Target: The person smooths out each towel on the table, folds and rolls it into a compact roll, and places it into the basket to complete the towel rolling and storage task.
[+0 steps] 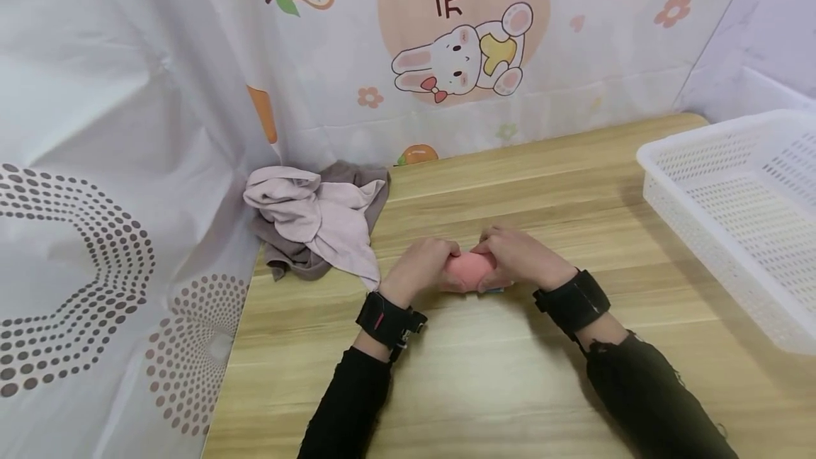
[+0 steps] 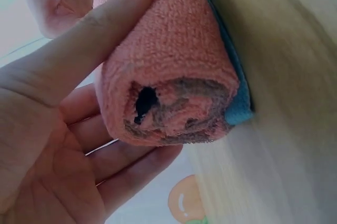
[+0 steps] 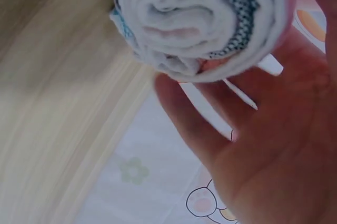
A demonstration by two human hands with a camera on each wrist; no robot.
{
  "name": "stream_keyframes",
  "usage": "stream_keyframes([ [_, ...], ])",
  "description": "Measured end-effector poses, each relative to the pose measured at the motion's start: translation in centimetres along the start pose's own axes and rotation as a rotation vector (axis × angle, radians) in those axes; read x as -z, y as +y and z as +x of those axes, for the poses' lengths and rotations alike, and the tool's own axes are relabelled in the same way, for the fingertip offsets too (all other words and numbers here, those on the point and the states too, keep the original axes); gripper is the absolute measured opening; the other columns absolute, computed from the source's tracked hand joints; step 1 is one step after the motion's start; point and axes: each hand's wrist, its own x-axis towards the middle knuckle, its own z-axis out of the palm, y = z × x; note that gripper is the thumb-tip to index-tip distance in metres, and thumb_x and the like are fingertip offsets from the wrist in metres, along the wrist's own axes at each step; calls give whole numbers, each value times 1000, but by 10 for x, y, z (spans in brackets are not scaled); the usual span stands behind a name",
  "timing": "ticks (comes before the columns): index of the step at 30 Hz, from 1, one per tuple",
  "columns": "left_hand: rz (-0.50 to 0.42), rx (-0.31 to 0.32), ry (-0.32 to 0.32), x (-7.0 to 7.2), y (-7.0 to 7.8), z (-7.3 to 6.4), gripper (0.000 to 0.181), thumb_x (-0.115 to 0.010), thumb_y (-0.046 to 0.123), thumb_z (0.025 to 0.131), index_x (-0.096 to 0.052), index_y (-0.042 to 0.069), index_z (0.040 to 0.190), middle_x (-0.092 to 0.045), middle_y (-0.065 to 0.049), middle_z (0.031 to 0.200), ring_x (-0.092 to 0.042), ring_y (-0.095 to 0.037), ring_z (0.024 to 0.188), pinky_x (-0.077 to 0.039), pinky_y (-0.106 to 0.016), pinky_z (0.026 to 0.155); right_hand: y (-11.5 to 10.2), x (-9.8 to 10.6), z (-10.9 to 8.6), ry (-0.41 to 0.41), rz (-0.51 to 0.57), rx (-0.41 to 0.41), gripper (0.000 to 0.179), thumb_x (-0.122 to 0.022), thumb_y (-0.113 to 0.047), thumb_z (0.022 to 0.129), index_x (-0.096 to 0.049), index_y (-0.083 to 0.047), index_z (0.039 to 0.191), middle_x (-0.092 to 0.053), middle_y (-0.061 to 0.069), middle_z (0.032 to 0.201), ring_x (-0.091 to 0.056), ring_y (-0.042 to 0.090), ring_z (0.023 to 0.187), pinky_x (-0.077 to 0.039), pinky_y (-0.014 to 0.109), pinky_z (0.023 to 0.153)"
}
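A rolled-up pink towel (image 1: 470,269) lies between both hands over the middle of the wooden table. My left hand (image 1: 426,264) grips one end, thumb (image 2: 118,10) along the near side and fingers curled behind. In the left wrist view that end of the towel (image 2: 168,39) shows pink and greyish layers with a dark hole, and a blue edge strip (image 2: 239,97) runs along one side. At the other end, my right hand (image 1: 518,257) holds the roll. The right wrist view shows this towel end (image 3: 179,16) as white spiral layers with a dark-dotted band.
Crumpled pale-pink and grey-brown cloths (image 1: 319,211) lie at the table's back left. A white perforated plastic basket (image 1: 707,232) stands on the right. A printed curtain (image 1: 331,105) hangs behind the wooden table (image 1: 472,388), and another curtain hangs at the left.
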Motion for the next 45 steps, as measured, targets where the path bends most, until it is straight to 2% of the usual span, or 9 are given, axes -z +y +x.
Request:
stream_keyframes([
  [5,-11,2,-14,-4,1,1,49,-89,42,70,-75,12,106,-72,2,95,-61,-10,84,-49,-26,77,-3,1,2,-86,88,-64,32,-92,-31,67,-76,-19,92,-65,-6,80,-55,13,71,-46,31,65],
  [11,-19,23,-20,-6,4,3,48,-91,41,66,-74,13,101,-69,4,91,-59,-9,82,-48,-26,76,-5,3,4,-121,97,-106,32,-92,-28,67,-75,-18,92,-64,-7,77,-54,13,69,-46,30,65],
  [15,56,32,-83,-10,6,8,62,-90,47,68,-68,10,113,-65,0,104,-60,-14,93,-50,-29,83,-5,3,6,-137,52,-99,35,-93,-29,65,-73,-14,90,-63,-5,77,-55,13,68,-46,29,64],
  [20,101,34,-156,-17,9,13,79,-84,54,72,-56,6,129,-57,-5,119,-55,-19,109,-48,-31,95,-2,3,6,-149,-38,-28,33,-93,-28,65,-71,-12,84,-61,-5,72,-52,12,64,-46,28,60],
  [24,86,32,-181,-16,11,14,74,-83,53,75,-56,6,125,-57,-4,113,-54,-18,104,-48,-31,92,5,3,5,-160,-29,2,35,-91,-30,66,-70,-11,87,-61,-4,76,-53,12,66,-47,28,61],
  [31,69,3,-181,-12,17,18,55,-81,46,78,-58,9,112,-61,1,98,-58,-14,86,-49,-28,76,19,5,-2,-236,145,22,29,-84,-21,75,-64,-9,93,-59,-4,77,-54,10,65,-47,26,61],
  [36,53,-9,-169,-11,27,23,41,-80,39,79,-56,13,101,-59,3,85,-55,-12,72,-46,-27,62,30,8,-12,-231,154,80,25,-79,-17,77,-61,-10,92,-55,-6,77,-50,8,67,-45,25,62],
  [42,11,-33,-196,-5,40,30,35,-79,32,79,-54,13,96,-54,4,80,-50,-11,66,-42,-23,56,37,20,-23,-255,180,63,22,-76,-9,78,-60,-8,94,-55,-4,78,-50,9,67,-45,25,63],
  [45,-1,-50,-181,0,47,33,32,-79,29,79,-55,13,93,-54,4,79,-50,-10,64,-42,-23,55,39,28,-30,-239,166,64,24,-75,-8,78,-60,-7,96,-56,-3,81,-51,10,70,-45,26,65],
])
